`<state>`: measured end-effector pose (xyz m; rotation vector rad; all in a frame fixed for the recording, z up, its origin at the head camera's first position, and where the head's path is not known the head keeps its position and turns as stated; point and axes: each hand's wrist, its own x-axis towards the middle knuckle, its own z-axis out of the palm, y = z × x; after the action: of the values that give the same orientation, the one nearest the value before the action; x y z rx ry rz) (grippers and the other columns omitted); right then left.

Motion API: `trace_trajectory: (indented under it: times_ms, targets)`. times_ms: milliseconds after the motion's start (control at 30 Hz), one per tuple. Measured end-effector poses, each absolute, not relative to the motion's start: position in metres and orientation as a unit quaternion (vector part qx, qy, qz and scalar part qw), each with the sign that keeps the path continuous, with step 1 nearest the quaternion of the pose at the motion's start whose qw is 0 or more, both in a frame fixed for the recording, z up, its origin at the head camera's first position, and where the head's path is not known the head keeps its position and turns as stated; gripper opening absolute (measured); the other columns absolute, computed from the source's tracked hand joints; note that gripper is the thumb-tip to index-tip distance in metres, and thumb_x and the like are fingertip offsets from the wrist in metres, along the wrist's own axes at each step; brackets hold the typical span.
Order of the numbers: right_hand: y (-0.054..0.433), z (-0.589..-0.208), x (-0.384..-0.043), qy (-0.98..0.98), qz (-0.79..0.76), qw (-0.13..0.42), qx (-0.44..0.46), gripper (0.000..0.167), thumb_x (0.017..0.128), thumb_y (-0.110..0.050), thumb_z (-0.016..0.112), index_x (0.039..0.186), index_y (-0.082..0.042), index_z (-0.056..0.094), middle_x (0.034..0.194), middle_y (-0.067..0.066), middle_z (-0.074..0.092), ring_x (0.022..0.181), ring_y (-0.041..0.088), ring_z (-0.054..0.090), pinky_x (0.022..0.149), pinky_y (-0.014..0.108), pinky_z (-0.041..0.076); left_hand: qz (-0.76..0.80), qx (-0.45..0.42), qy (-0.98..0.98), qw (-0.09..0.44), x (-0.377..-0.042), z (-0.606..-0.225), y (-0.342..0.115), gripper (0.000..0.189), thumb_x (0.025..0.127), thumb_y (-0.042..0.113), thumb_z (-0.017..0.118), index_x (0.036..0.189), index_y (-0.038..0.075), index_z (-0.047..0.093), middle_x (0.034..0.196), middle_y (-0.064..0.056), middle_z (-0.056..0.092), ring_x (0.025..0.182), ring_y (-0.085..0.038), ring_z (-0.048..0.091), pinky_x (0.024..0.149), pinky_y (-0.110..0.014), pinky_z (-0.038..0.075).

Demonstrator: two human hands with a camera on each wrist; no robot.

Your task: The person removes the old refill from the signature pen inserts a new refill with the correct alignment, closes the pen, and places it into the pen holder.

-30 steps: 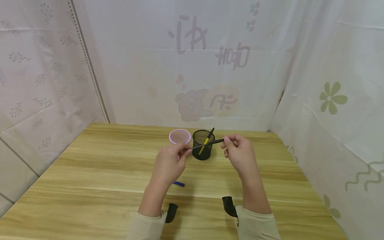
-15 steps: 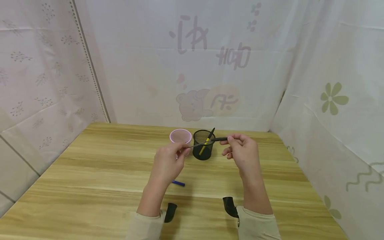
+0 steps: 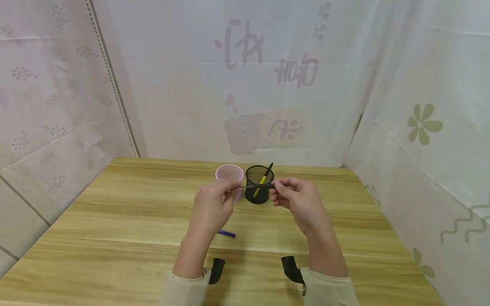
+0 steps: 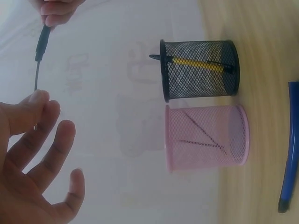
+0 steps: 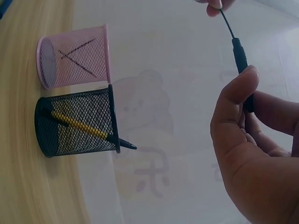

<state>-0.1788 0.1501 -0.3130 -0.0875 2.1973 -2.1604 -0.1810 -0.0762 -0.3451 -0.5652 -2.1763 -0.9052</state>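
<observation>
My left hand point(image 3: 214, 204) pinches a thin rod point(image 4: 37, 74) between thumb and index finger; its other fingers are loosely bent. The far end of this rod enters a slim black ribbed barrel point(image 5: 240, 55), which looks like part of a pen. My right hand point(image 3: 302, 199) pinches that barrel between thumb and fingers, partly covering it. Rod and barrel lie nearly level in the head view, in front of a black mesh pen cup point(image 4: 201, 91). Beside this cup stands a pink mesh pen cup point(image 4: 180, 158), close behind my left hand.
A yellow and black pen point(image 5: 79, 127) leans in the black cup. Two thin dark sticks point(image 4: 201, 128) show through the pink mesh. A blue tube with a dark end point(image 4: 293, 140) lies on the wooden table point(image 3: 126, 204), partly hidden by my left forearm in the head view.
My right hand has moved left and slightly down with the barrel, bringing the hands closer together. Less bare rod shows between them than half a second ago. My left hand has barely shifted.
</observation>
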Motion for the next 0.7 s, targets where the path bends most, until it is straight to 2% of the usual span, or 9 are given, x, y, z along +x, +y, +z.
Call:
trace_trajectory:
  times_ms: [133, 433, 700]
  targets:
    - [0.153, -0.314, -0.178, 0.701, -0.712, 0.026, -0.018, 0.024, 0.110, -0.004, 0.052, 0.125, 0.015, 0.058, 0.092, 0.001, 0.070, 0.083, 0.013, 0.068, 0.080, 0.024, 0.061, -0.366, -0.219, -0.833, 0.351, -0.180, -0.344, -0.080, 0.008, 0.092, 0.002, 0.080, 0.095, 0.009, 0.083, 0.090, -0.003, 0.082, 0.072, -0.014, 0.069, 0.067, -0.031, 0.058]
    - [0.159, -0.313, -0.176, 0.687, -0.726, 0.025, 0.001, 0.022, 0.110, -0.004, 0.053, 0.122, 0.014, 0.060, 0.091, 0.002, 0.069, 0.080, 0.012, 0.067, 0.079, 0.023, 0.060, -0.388, -0.212, -0.826, 0.348, -0.179, -0.339, -0.093, 0.006, 0.091, 0.003, 0.081, 0.096, 0.007, 0.084, 0.090, -0.005, 0.082, 0.075, -0.018, 0.072, 0.070, -0.042, 0.061]
    - [0.160, -0.313, -0.176, 0.682, -0.731, 0.023, 0.005, 0.020, 0.109, -0.002, 0.054, 0.120, 0.014, 0.060, 0.088, 0.001, 0.070, 0.078, 0.012, 0.067, 0.078, 0.024, 0.061, -0.384, -0.206, -0.832, 0.344, -0.179, -0.340, -0.098, 0.005, 0.092, 0.004, 0.081, 0.095, 0.006, 0.083, 0.088, -0.005, 0.081, 0.073, -0.016, 0.070, 0.067, -0.037, 0.058]
